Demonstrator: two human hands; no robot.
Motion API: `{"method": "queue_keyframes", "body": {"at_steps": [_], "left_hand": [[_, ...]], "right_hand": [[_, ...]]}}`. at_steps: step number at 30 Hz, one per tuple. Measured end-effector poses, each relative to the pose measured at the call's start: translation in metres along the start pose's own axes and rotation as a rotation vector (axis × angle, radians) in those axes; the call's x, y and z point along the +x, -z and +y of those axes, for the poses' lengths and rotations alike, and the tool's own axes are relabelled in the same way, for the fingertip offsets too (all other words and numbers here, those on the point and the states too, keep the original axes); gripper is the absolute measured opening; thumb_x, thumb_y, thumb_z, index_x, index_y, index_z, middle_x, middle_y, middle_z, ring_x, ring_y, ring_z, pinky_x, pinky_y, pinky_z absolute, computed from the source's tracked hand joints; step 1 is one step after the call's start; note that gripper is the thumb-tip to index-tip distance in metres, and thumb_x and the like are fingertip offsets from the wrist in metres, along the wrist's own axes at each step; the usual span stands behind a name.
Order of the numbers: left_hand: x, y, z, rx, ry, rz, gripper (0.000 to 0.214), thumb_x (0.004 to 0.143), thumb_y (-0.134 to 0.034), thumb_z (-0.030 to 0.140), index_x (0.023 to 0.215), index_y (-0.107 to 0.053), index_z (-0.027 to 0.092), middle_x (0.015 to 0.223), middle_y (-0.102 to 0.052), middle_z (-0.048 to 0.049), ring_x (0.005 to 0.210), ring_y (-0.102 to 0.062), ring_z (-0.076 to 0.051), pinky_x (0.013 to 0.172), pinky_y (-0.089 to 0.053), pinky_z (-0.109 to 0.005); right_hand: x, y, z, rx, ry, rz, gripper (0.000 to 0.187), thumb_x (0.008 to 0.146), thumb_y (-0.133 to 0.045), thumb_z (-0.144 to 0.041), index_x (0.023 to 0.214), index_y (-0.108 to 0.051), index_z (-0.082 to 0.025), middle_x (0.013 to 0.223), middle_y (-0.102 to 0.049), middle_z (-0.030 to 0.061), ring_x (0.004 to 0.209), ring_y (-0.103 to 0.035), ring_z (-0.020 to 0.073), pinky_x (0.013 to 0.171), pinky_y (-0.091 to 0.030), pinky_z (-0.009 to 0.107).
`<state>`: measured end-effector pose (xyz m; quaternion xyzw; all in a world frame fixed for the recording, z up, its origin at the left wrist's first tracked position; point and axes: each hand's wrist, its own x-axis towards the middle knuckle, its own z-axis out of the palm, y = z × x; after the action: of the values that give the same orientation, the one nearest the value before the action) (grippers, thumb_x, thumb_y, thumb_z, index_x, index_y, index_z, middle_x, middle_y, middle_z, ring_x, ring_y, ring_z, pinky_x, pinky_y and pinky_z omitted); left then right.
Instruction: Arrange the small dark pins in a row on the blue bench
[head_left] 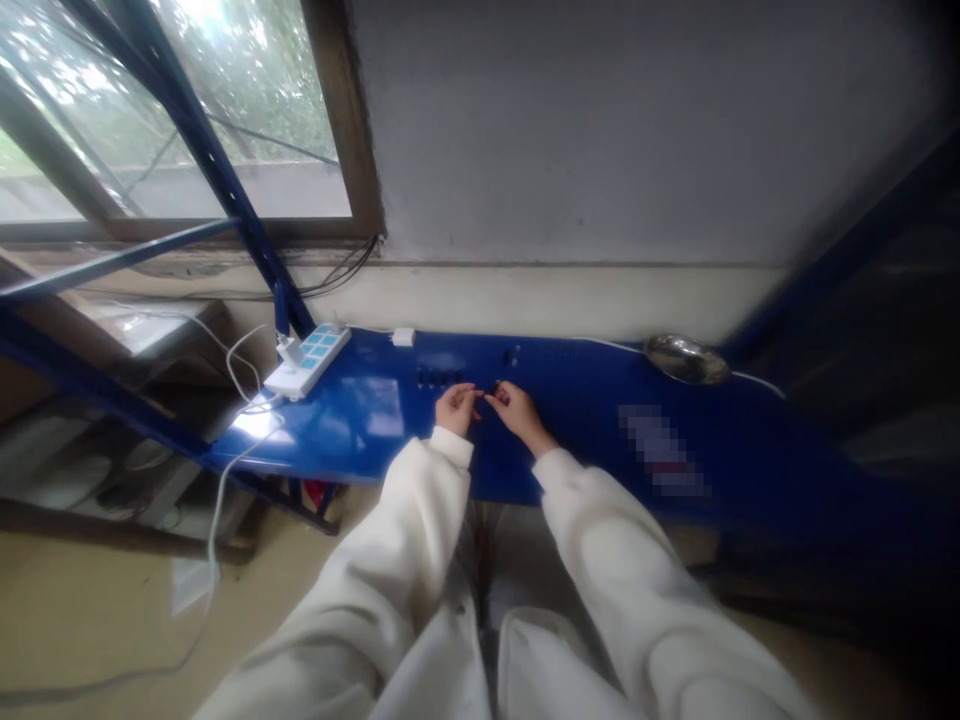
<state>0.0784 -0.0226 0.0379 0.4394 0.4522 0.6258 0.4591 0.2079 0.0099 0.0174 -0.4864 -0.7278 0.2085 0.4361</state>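
Both of my hands rest on a glossy blue table [585, 420], close together near its middle. My left hand [456, 408] is curled in a pinch, fingertips pointing right. My right hand [514, 408] is also pinched, its fingertips almost meeting those of the left. Something tiny and dark sits between the fingertips; I cannot make out what it is. A row of small dark parts [439, 378] lies on the table just beyond my left hand, and a few more dark bits [511, 356] lie farther back. White sleeves cover both arms.
A white power strip [309, 360] with blue sockets and plugged-in white cables lies at the table's left end. A small white adapter [403, 337] sits at the back edge. A metal dish [686, 359] stands at the back right. Blue shelving struts and a window rise to the left.
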Motion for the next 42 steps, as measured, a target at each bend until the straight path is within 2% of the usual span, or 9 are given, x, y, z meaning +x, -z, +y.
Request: {"method": "queue_keyframes", "body": {"at_steps": [4, 7, 13, 22, 26, 30, 34, 37, 42], "left_hand": [[0.004, 0.005, 0.001, 0.001, -0.010, 0.206, 0.020, 0.066, -0.054, 0.031, 0.071, -0.053, 0.012, 0.055, -0.059, -0.0005, 0.029, -0.043, -0.005, 0.031, -0.030, -0.018], [0.006, 0.007, 0.002, -0.040, 0.017, 0.278, 0.016, 0.065, -0.051, 0.028, 0.068, -0.051, 0.012, 0.047, -0.055, 0.0023, 0.027, -0.041, -0.006, 0.029, -0.026, -0.017], [0.005, 0.007, 0.004, -0.086, 0.049, 0.279, 0.014, 0.062, -0.048, 0.025, 0.064, -0.052, 0.012, 0.040, -0.050, 0.0036, 0.026, -0.041, -0.006, 0.030, -0.025, -0.016], [0.005, 0.007, 0.003, -0.072, 0.031, 0.267, 0.012, 0.062, -0.047, 0.024, 0.062, -0.052, 0.013, 0.038, -0.049, 0.0040, 0.027, -0.040, -0.006, 0.030, -0.025, -0.017], [0.005, 0.007, 0.003, -0.060, 0.023, 0.268, 0.012, 0.062, -0.047, 0.024, 0.060, -0.052, 0.013, 0.037, -0.049, 0.0040, 0.026, -0.040, -0.007, 0.030, -0.025, -0.017], [0.005, 0.007, 0.003, -0.064, 0.016, 0.259, 0.013, 0.062, -0.047, 0.025, 0.060, -0.051, 0.013, 0.037, -0.049, 0.0039, 0.026, -0.040, -0.007, 0.030, -0.025, -0.017], [0.005, 0.007, 0.002, -0.070, 0.009, 0.248, 0.012, 0.062, -0.046, 0.024, 0.061, -0.051, 0.013, 0.038, -0.049, 0.0040, 0.027, -0.041, -0.006, 0.030, -0.025, -0.016], [0.005, 0.007, 0.001, -0.073, 0.014, 0.239, 0.012, 0.062, -0.046, 0.024, 0.061, -0.051, 0.013, 0.039, -0.049, 0.0040, 0.027, -0.041, -0.006, 0.030, -0.025, -0.017], [0.004, 0.007, 0.002, -0.072, 0.027, 0.234, 0.013, 0.062, -0.046, 0.025, 0.062, -0.051, 0.014, 0.038, -0.049, 0.0045, 0.027, -0.040, -0.006, 0.031, -0.026, -0.017]], "right_hand": [[0.014, -0.011, 0.001, -0.104, -0.069, -0.005, 0.013, 0.069, -0.054, -0.029, 0.067, -0.051, -0.016, 0.060, -0.053, -0.0009, 0.053, -0.045, 0.0094, 0.053, -0.035, 0.021], [0.023, -0.020, -0.002, -0.185, -0.089, -0.035, 0.011, 0.068, -0.055, -0.027, 0.068, -0.053, -0.016, 0.062, -0.055, -0.0006, 0.054, -0.046, 0.0091, 0.053, -0.034, 0.020], [0.034, -0.031, -0.003, -0.333, -0.061, -0.094, 0.008, 0.068, -0.056, -0.023, 0.073, -0.057, -0.017, 0.070, -0.059, 0.0005, 0.063, -0.050, 0.0108, 0.058, -0.034, 0.021], [0.041, -0.028, -0.012, -0.372, -0.161, -0.201, 0.011, 0.070, -0.057, -0.025, 0.077, -0.059, -0.018, 0.073, -0.062, 0.0016, 0.065, -0.054, 0.0118, 0.058, -0.036, 0.021], [0.046, -0.024, -0.012, -0.310, -0.173, -0.271, 0.015, 0.068, -0.059, -0.023, 0.080, -0.060, -0.016, 0.075, -0.063, 0.0033, 0.064, -0.055, 0.0111, 0.058, -0.039, 0.020], [0.054, -0.004, -0.006, -0.145, -0.209, -0.375, 0.025, 0.064, -0.063, -0.021, 0.088, -0.061, -0.013, 0.078, -0.065, 0.0050, 0.064, -0.057, 0.0095, 0.059, -0.041, 0.018], [0.064, 0.025, 0.007, -0.228, -0.310, -0.356, 0.010, 0.066, -0.060, -0.023, 0.069, -0.063, -0.014, 0.067, -0.065, 0.0046, 0.058, -0.057, 0.0098, 0.054, -0.041, 0.018], [0.069, 0.040, 0.019, -0.281, -0.459, -0.325, 0.010, 0.066, -0.059, -0.024, 0.065, -0.062, -0.015, 0.063, -0.064, 0.0034, 0.053, -0.057, 0.0100, 0.051, -0.040, 0.018], [0.071, 0.041, 0.037, -0.437, -0.494, -0.036, 0.021, 0.061, -0.064, -0.032, 0.075, -0.063, -0.016, 0.077, -0.066, 0.0076, 0.071, -0.060, 0.0157, 0.057, -0.041, 0.021]]}}
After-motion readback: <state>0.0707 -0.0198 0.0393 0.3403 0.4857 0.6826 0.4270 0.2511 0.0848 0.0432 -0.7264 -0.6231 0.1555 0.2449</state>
